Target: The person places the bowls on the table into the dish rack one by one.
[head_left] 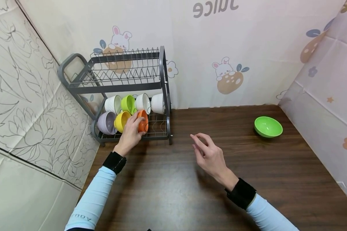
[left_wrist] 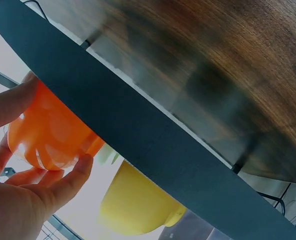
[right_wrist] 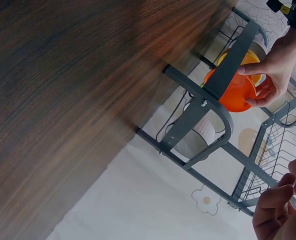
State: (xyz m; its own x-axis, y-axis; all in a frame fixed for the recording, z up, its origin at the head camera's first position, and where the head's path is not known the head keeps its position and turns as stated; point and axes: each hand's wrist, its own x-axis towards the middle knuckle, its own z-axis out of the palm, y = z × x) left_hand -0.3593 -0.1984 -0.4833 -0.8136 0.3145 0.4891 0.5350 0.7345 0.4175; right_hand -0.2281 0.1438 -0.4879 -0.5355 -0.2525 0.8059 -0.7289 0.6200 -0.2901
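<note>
My left hand (head_left: 130, 131) grips an orange bowl (head_left: 143, 121) on the lower tier of the grey dish rack (head_left: 115, 87). In the left wrist view, thumb and fingers curve round the orange bowl (left_wrist: 50, 131), partly hidden behind the rack's front bar. Left of it leans a yellow bowl (head_left: 120, 121), then a purple bowl (head_left: 105, 123). Over the table to the right of the rack, my right hand (head_left: 212, 158) holds nothing, its fingers loosely bent. That hand's fingers (right_wrist: 275, 200) show at the lower right of its wrist view.
Behind the front bowls stand a green cup (head_left: 128, 104) and several white cups (head_left: 158, 103). Wires of the upper tier (head_left: 118, 69) overhang them. A green bowl (head_left: 267, 127) sits at the right on the brown table (head_left: 167, 186). Printed cloth walls border the table.
</note>
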